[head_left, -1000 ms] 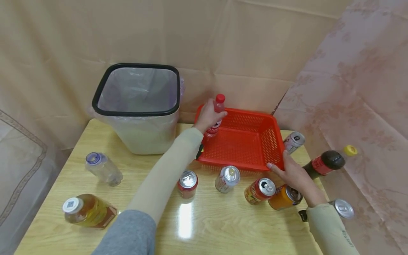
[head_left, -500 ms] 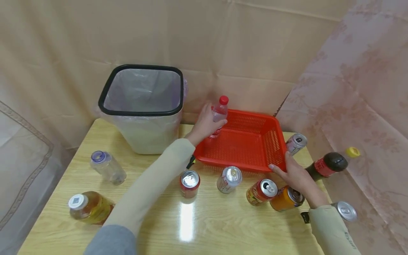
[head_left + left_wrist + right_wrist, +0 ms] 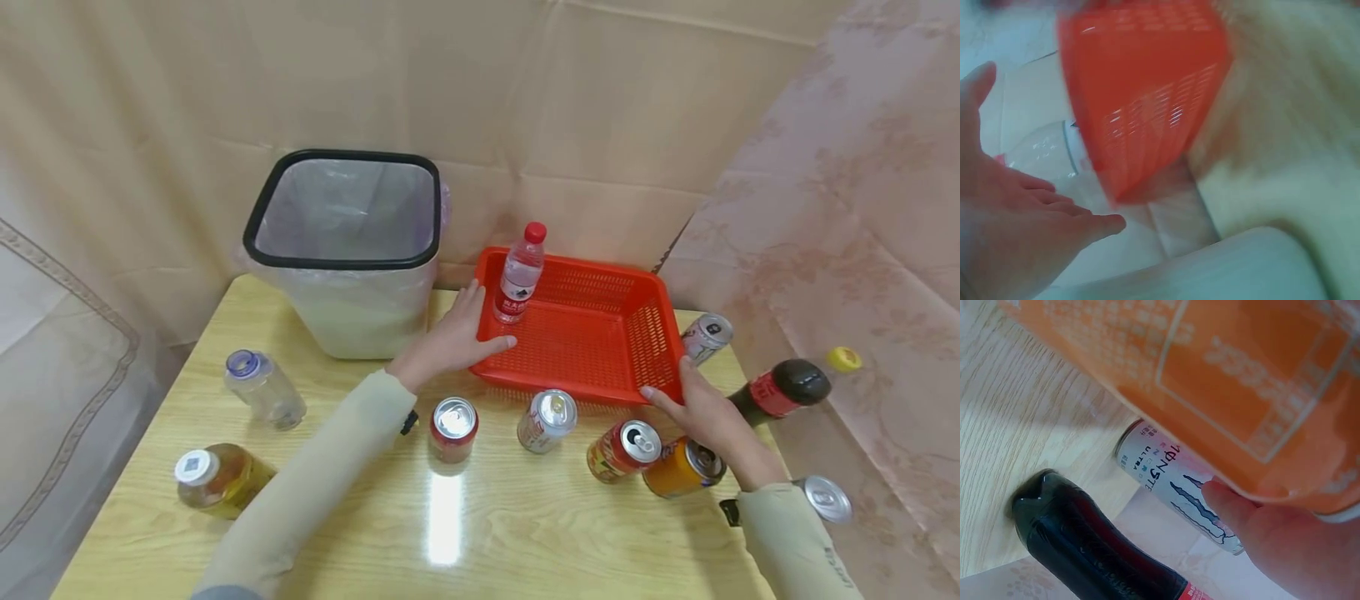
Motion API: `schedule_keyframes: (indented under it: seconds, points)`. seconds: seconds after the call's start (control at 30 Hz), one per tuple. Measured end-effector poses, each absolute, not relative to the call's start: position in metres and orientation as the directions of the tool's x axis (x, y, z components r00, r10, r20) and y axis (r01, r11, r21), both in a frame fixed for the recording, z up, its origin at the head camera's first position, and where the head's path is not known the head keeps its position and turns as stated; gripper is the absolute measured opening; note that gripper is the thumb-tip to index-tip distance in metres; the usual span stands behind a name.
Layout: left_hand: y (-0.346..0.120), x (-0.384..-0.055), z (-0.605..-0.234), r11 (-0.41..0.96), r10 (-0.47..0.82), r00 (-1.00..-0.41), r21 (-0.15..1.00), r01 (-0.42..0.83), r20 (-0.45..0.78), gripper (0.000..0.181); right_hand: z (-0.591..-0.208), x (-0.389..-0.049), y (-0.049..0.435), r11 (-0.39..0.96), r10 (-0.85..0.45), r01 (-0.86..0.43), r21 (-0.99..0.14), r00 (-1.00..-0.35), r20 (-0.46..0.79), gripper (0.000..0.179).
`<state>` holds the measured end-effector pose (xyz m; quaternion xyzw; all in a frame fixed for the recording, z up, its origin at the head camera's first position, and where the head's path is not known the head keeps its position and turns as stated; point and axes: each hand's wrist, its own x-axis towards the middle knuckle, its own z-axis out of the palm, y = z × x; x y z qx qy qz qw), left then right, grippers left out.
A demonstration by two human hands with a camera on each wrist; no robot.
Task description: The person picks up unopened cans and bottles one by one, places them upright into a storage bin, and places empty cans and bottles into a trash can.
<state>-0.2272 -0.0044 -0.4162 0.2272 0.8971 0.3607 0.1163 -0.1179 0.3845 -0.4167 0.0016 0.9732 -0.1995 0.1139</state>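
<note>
My left hand (image 3: 450, 337) is beside the left wall of the red plastic basket (image 3: 570, 350), fingers extended and thumb spread, holding nothing. A clear water bottle (image 3: 519, 279) with a red cap stands in the basket's left end, leaning slightly; the left wrist view shows part of the bottle (image 3: 1044, 153) past the spread left hand (image 3: 1016, 219). At the front right corner my right hand (image 3: 708, 417) grips the basket's rim, thumb on the front and fingers along the outer side. A Monster can (image 3: 1175, 484) lies near those fingers.
A lined bin (image 3: 352, 317) stands left of the basket. Along the front are a red can (image 3: 452, 437), a white can (image 3: 542, 425), a red-yellow can (image 3: 611, 454) and an orange can (image 3: 671, 475). A cola bottle (image 3: 772, 392) is far right; a clear bottle (image 3: 266, 396) and amber bottle (image 3: 232, 479) left.
My left hand has let go of the water bottle in the basket and drawn back left and toward me, its fingers opening. The right hand stays at the basket's corner.
</note>
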Motion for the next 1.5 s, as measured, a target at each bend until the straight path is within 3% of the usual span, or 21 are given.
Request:
schedule_keyframes:
  seconds: [0.2,0.63,1.13,1.27,1.5]
  points:
    - [-0.017,-0.217,-0.439,0.644,0.493,-0.870,0.674,0.360,-0.006,0.114,-0.417,-0.119,0.384,0.920,-0.058,0.033,-0.392,-0.974,-0.220,0.097]
    - [-0.026,-0.218,-0.467,0.671,0.585,-0.811,0.557,0.489,0.007,0.100,-0.416,-0.118,0.386,0.919,-0.076,0.009,-0.394,-0.977,-0.201,0.083]
    - [-0.034,-0.209,-0.467,0.666,0.611,-0.791,0.550,0.504,-0.015,0.101,-0.412,-0.120,0.389,0.924,-0.112,-0.030,-0.381,-0.974,-0.195,0.098]
    - [-0.036,-0.210,-0.466,0.660,0.614,-0.789,0.561,0.500,-0.019,0.099,-0.400,-0.117,0.388,0.927,-0.092,-0.027,-0.375,-0.983,-0.156,0.092]
    - [-0.042,-0.209,-0.462,0.632,0.585,-0.811,0.628,0.455,-0.001,0.093,-0.368,-0.098,0.366,0.922,-0.038,-0.033,-0.385,-0.999,-0.006,0.096]
